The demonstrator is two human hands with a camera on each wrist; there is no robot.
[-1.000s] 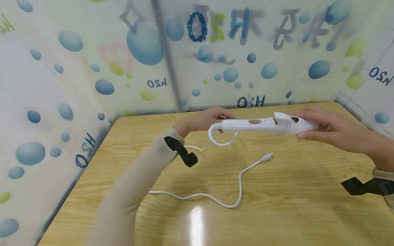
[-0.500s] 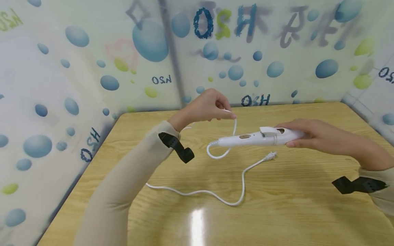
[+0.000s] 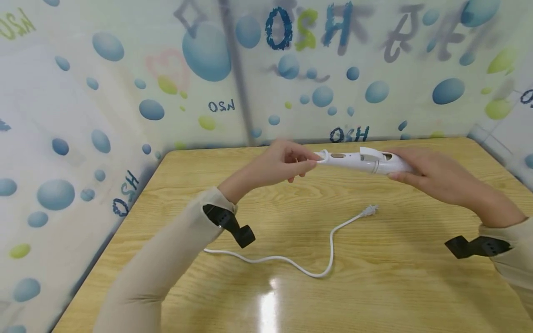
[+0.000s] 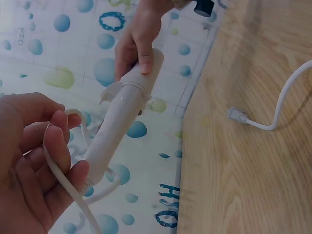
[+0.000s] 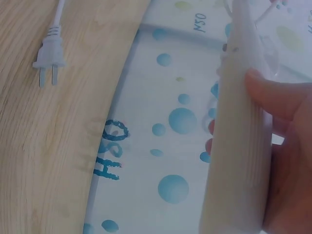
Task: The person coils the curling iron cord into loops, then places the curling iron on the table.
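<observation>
Above the far part of the wooden table (image 3: 395, 282), a white corded hair iron (image 3: 366, 164) is held raised between a person's two hands, lying nearly level from side to side in the head view. The right hand (image 3: 443, 178) grips its thicker end: in the right wrist view the thumb lies along the ribbed side of the body, and a couple of fingertips show past the opposite edge. The left hand (image 3: 276, 164) is at the narrower end, where the white cord (image 3: 275, 257) leaves the body; its thumb and fingers are bent in and pinch the cord. From the left wrist, the cord crosses the fingers, and a loop of it hangs between them and the iron. The fingertips are just beside the tail of the body, though whether they touch it I cannot tell.

A white lever flap (image 3: 370, 152) juts up from the middle of the iron, and an oval gold-brown panel (image 3: 337, 156) sits nearer the cord end.

Another stretch of cord lies on the tabletop, coming out from under the left forearm, curving towards the near edge and then bending away to a two-pin plug (image 3: 368, 211). The plug rests below the iron in the head view, well apart from both hands.

Both arms wear beige sleeves (image 3: 141, 282), with black straps (image 3: 474, 247) at the wrists. Behind the table, a pale wall covering (image 3: 258, 83) carries blue and green bubbles and lettering.
</observation>
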